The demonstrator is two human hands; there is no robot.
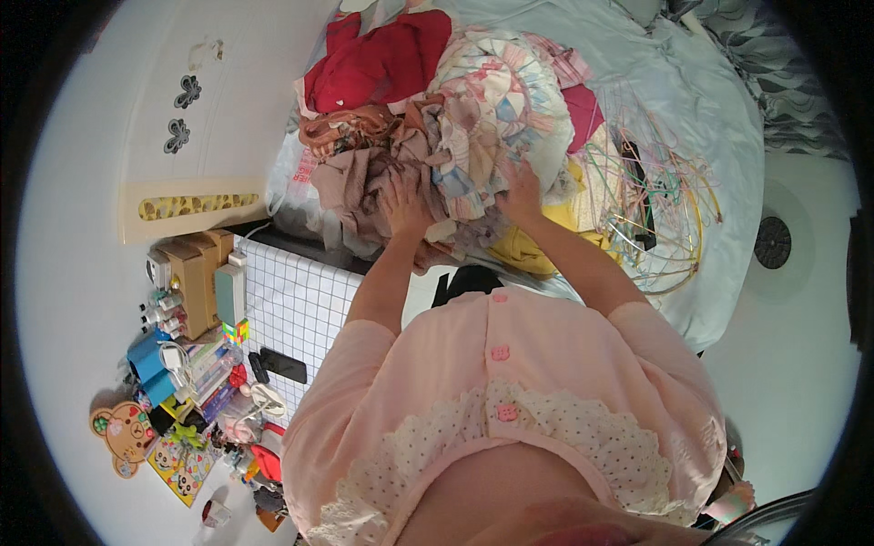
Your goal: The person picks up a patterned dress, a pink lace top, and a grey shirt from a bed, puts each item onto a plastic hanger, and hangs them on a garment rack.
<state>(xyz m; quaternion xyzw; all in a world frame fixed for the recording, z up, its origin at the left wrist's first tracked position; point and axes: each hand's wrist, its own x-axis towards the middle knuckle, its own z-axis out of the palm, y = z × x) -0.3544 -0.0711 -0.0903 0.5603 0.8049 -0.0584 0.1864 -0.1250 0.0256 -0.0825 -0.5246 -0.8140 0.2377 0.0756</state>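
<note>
A large heap of clothes lies on the bed before me. My left hand (404, 200) rests spread on a mauve-brown garment (348, 179) at the heap's near left. My right hand (522, 191) presses against a pastel patchwork, ruffled garment (502, 102); its fingertips are partly lost among the folds. Behind lies a red garment (382, 61), and a rust-coloured one (348, 131) sits in front of it. A yellow garment (529, 247) pokes out beneath my right forearm. Whether either hand pinches cloth is hard to see.
Tangled clothes hangers (659, 198) lie on the bed sheet (734, 225) at the right. At the left, a desk with a grid-patterned cover (300, 273) bears cardboard boxes (188, 286), a smartphone (283, 365), books and small items. A round black-centred object (773, 242) is beyond the bed.
</note>
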